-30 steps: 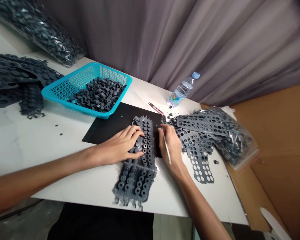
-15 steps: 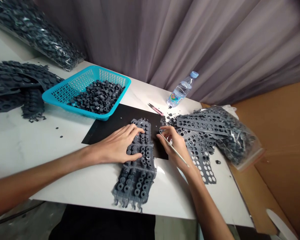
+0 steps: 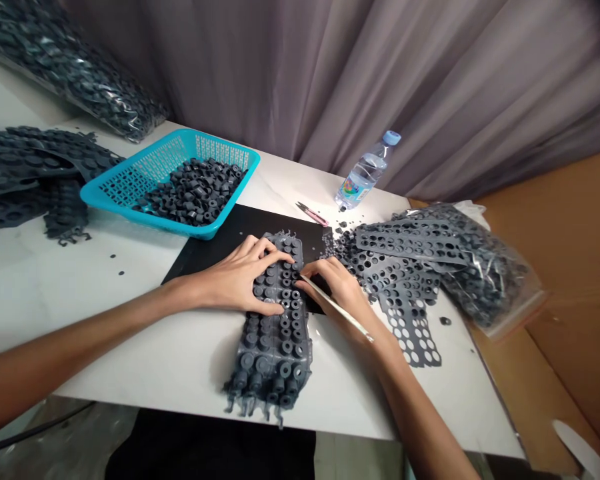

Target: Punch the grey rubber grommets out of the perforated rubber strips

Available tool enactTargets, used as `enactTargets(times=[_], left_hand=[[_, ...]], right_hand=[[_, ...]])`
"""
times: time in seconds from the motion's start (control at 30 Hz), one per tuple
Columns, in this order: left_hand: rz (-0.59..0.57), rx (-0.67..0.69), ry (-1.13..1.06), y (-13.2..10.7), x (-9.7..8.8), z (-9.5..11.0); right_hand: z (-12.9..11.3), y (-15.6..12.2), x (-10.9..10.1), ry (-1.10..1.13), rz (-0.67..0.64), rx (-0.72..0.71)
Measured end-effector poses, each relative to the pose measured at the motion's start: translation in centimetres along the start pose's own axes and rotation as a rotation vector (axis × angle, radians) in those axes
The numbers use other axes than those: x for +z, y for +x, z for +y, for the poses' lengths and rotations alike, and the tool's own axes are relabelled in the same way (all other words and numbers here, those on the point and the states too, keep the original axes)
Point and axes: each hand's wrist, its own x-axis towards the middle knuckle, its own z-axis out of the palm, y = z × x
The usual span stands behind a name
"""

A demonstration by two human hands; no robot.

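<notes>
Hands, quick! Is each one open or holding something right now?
Left hand: open, fingers spread on the dark studded sheet.
Right hand: closed, holding a thin whitish tool.

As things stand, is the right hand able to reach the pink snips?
Probably yes: the pink snips lie beyond the right hand, with nothing tall seen between them. The thin white tool it holds may hinder grasping, though.
</notes>
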Motion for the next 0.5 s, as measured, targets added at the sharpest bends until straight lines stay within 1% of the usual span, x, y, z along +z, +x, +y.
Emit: enactTargets(times=[0.27, 0.37, 0.5], left_hand=[[-0.006, -0.002, -0.020, 0.1, -0.1, -0.1], [-0.002, -0.002, -0.022, 0.1, 0.0, -0.1], [0.008, 0.000, -0.024, 0.1, 0.1, -0.2]], right_hand=[[1.5, 0.2, 1.4, -0.096, 0.045, -0.035], [1.0, 0.2, 1.1, -0.079, 0.024, -0.025], [-0.4, 0.2, 0.2, -0.022, -0.021, 0.041]])
